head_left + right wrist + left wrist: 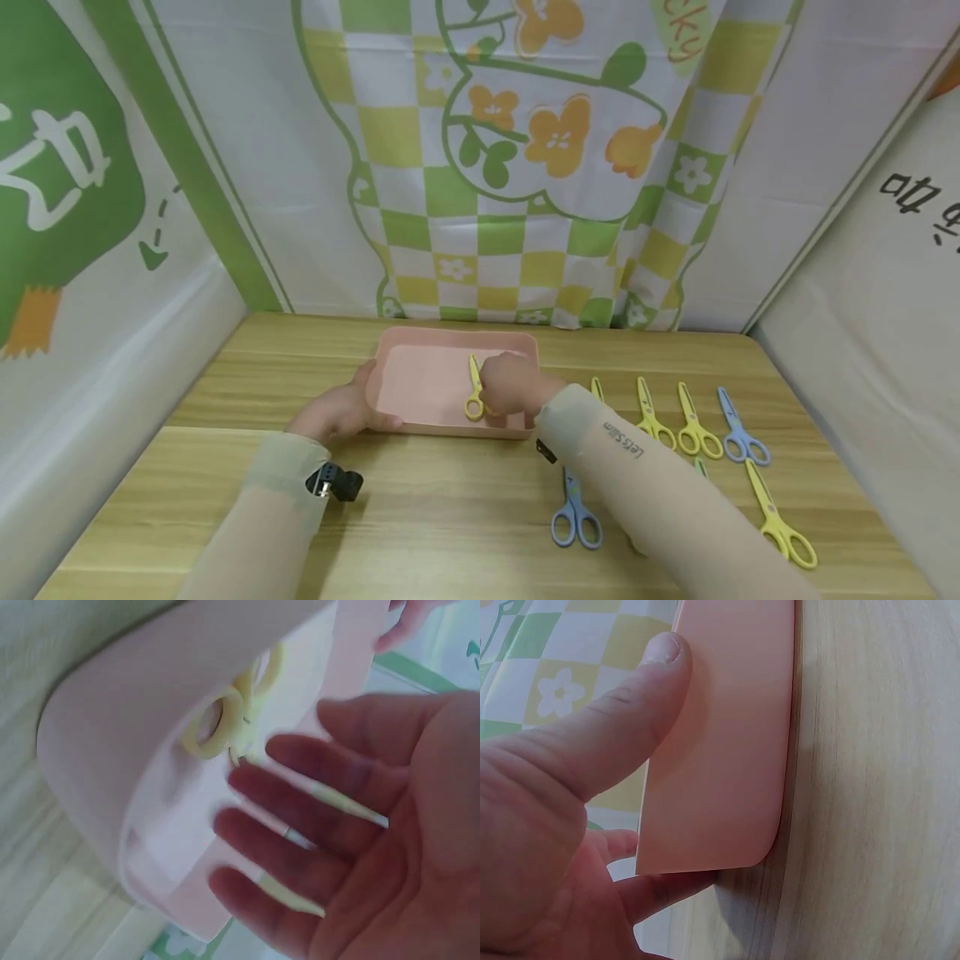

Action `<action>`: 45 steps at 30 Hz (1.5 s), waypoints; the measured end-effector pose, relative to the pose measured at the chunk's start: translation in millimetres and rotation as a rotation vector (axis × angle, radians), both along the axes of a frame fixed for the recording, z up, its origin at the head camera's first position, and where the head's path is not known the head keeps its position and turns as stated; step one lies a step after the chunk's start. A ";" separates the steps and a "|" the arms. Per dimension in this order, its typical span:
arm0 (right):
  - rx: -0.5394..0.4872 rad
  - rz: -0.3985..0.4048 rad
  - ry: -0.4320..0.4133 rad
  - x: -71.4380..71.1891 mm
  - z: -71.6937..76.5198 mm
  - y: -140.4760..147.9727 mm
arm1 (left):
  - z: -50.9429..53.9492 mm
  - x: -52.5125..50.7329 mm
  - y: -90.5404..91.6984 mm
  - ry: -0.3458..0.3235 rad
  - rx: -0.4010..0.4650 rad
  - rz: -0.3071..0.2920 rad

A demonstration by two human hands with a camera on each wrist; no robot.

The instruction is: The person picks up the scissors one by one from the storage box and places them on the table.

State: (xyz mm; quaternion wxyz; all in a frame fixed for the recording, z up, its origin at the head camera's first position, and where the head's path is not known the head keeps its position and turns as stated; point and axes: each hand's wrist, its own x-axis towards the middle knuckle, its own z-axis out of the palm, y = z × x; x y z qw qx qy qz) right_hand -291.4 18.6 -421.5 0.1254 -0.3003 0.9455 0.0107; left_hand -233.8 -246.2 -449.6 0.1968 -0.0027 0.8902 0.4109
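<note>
A shallow pink tray (450,430) lies on the table. My left hand (347,408) holds its near-left corner, the thumb against the front wall and the other fingers along the left side. Inside the tray lies a pair of yellow scissors (475,383), blades toward the back. Over the tray's right part is my right hand (512,385), beside these scissors. In the right wrist view its fingers are spread and loosely bent, with nothing gripped, and the yellow handle loops (217,724) show beyond the fingertips. The right hand hides part of the tray's right side.
On the table's right side lie several more scissors: yellow ones (694,423), a blue pair (738,429) and another yellow pair (776,512) nearer. Blue scissors (574,512) lie beside my right forearm, which covers part of others. A patterned curtain (510,250) hangs behind the table.
</note>
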 end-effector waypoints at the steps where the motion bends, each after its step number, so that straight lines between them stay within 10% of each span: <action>1: -0.002 -0.031 0.012 -1.2 0.8 1.1 | 0.3 0.2 0.0 0.002 -0.003 -0.005; 20: -0.013 -0.212 0.040 -15.7 -11.2 12.4 | 2.6 1.0 -0.5 -0.012 0.022 0.011; 34: 0.067 -0.179 0.083 -11.0 -18.1 6.9 | 2.5 1.2 -0.4 -0.004 0.033 0.009; 45: -0.113 -0.129 -0.020 -16.0 -7.5 23.1 | -0.2 0.4 -0.5 -0.011 0.006 0.017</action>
